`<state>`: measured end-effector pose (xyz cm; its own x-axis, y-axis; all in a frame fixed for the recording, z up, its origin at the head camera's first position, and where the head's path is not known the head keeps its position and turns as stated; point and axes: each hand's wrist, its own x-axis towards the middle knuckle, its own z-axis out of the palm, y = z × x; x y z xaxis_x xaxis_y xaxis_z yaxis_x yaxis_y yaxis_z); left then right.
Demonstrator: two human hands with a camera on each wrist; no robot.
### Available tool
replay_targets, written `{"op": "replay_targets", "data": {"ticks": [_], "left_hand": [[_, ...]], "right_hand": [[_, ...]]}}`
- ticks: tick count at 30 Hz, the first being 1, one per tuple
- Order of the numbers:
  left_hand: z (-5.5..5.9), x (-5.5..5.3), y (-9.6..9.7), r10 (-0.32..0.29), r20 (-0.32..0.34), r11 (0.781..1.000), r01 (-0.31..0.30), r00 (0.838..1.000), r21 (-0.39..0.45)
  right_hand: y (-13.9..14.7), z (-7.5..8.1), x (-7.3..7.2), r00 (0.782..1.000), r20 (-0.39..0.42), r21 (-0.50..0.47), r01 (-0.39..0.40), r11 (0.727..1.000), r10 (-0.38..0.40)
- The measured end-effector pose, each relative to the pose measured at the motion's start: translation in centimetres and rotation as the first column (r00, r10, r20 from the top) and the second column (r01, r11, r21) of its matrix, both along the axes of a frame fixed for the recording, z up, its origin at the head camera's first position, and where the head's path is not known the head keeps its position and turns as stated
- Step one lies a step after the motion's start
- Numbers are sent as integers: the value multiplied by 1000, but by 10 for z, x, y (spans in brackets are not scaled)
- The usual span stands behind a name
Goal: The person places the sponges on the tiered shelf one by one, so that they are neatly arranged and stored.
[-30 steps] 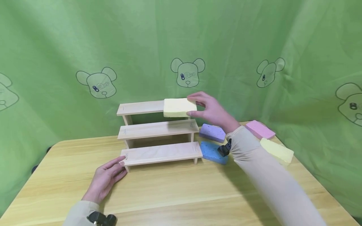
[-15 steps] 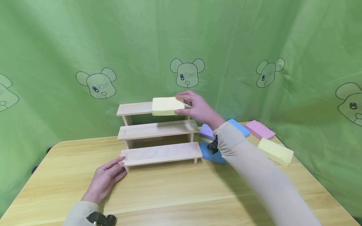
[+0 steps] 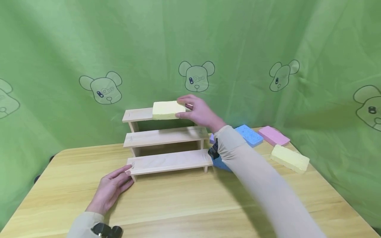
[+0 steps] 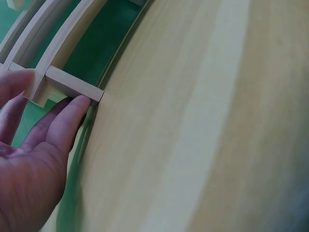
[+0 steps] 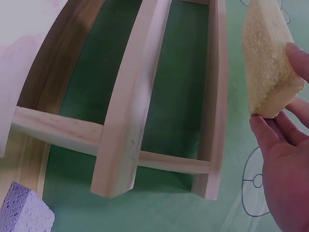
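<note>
A three-tier wooden stand (image 3: 169, 162) rises in steps at the middle of the table. My left hand (image 3: 110, 188) holds the left end of its lowest tier, with fingertips touching the board and the leg (image 4: 72, 83) below. Over the top tier (image 3: 138, 114), my right hand (image 3: 197, 112) pinches a yellow sponge (image 3: 168, 109) by its right end, thumb in front and fingers behind. The right wrist view shows a gap between that sponge (image 5: 270, 58) and the stand. Part of the top tier's right half is hidden behind sponge and hand.
Right of the stand lie a blue sponge (image 3: 250, 135), a pink sponge (image 3: 274, 135) and another yellow sponge (image 3: 290, 158). A purple sponge (image 5: 26, 208) and a second blue one (image 3: 221, 164) are partly covered by the right sleeve. A green curtain (image 3: 238, 49) hangs behind the table.
My right hand has carried the yellow sponge leftward along the top tier, uncovering the blue sponge at the back right. My left hand has stayed in place.
</note>
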<state>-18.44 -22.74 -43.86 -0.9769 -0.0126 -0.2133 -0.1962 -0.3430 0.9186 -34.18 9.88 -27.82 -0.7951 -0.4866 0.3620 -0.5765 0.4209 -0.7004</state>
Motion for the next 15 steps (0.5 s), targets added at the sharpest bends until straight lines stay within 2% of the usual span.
{"op": "replay_targets", "data": {"ticks": [7, 15], "left_hand": [[-1, 0, 0, -19, -3, 1000, 19, 1000, -17], [-1, -1, -1, -24, -1, 1000, 24, 1000, -14]], "right_hand": [[-7, -3, -7, 1000, 11, 27, -10, 1000, 10], [-22, 1, -10, 1000, 13, 25, -15, 1000, 14]]}}
